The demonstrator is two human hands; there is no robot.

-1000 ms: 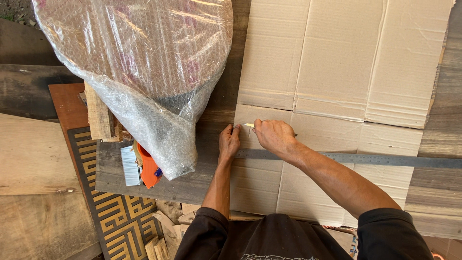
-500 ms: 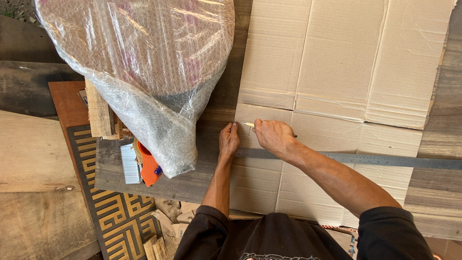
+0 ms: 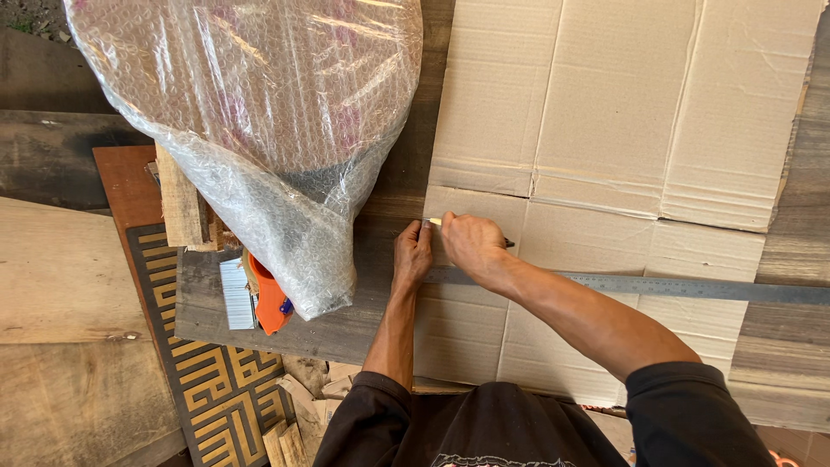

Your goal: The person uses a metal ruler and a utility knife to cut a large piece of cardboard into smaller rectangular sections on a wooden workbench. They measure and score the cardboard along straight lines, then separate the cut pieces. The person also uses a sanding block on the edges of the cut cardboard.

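At frame centre, the left hand (image 3: pixel 412 257) presses flat on the long grey metal ruler (image 3: pixel 674 286) lying across the flattened tan cardboard sheet (image 3: pixel 605 130); the right hand (image 3: pixel 469 244) grips a pale slim pencil (image 3: pixel 435 222) at the ruler's left end.

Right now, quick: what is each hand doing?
Left hand: holds nothing, pressed flat on the end of the metal ruler.
Right hand: closed around a pencil, on the flattened cardboard.
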